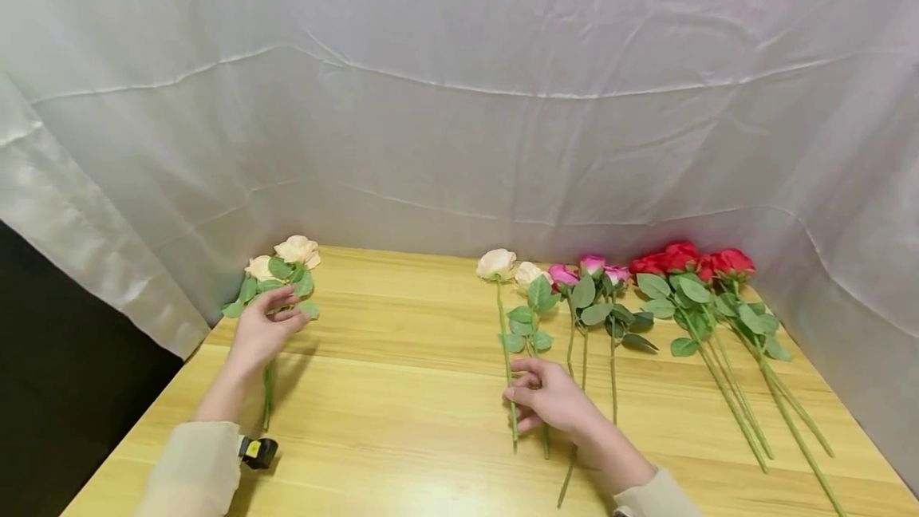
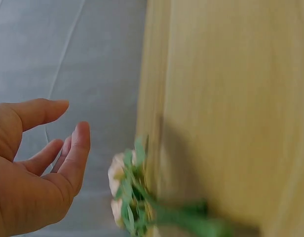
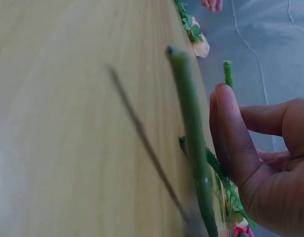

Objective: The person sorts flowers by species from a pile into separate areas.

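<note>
My right hand (image 1: 549,397) pinches the lower stem of a cream rose (image 1: 497,264) between thumb and fingers. In the right wrist view the cut end of that stem (image 3: 228,74) pokes out past a fingertip. A second cream rose (image 1: 533,275) with green leaves lies just to its right. On the left, my left hand (image 1: 267,329) hovers over two cream roses (image 1: 297,250) lying on the table, its fingers loosely bent and holding nothing. The left wrist view shows those roses (image 2: 115,175) apart from the fingers.
Pink roses (image 1: 592,264) lie right of the cream ones, their stems running under my right forearm. Several red roses (image 1: 679,257) lie at the right end of the wooden table (image 1: 388,421). A pale curtain (image 1: 431,142) hangs along the table's back and sides.
</note>
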A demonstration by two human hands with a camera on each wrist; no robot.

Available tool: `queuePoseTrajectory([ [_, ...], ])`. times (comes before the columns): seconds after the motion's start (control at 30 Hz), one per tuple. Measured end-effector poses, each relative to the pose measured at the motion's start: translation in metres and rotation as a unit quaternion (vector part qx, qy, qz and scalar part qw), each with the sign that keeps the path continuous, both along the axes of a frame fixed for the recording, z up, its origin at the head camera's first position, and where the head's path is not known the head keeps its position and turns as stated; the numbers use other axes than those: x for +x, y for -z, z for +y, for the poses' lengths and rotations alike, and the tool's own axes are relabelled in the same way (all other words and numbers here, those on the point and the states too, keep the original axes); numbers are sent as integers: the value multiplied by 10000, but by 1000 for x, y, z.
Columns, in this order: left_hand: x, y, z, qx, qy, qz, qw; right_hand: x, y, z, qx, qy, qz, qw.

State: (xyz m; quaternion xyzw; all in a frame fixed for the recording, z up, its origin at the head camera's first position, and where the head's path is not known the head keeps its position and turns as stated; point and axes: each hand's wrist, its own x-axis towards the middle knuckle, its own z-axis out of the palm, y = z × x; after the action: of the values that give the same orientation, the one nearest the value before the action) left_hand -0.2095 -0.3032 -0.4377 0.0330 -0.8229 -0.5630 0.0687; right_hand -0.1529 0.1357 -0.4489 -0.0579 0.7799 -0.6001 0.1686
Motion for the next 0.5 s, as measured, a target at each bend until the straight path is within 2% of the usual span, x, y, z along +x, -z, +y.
queuePoseTrajectory([
  [0.23, 1, 11, -25, -382, -91, -33, 9992, 0, 2, 3, 85, 17, -45, 10000],
  [0.5, 1, 20, -38, -548, 18, -565, 9969, -1, 1, 4, 21, -186, -190, 9996],
])
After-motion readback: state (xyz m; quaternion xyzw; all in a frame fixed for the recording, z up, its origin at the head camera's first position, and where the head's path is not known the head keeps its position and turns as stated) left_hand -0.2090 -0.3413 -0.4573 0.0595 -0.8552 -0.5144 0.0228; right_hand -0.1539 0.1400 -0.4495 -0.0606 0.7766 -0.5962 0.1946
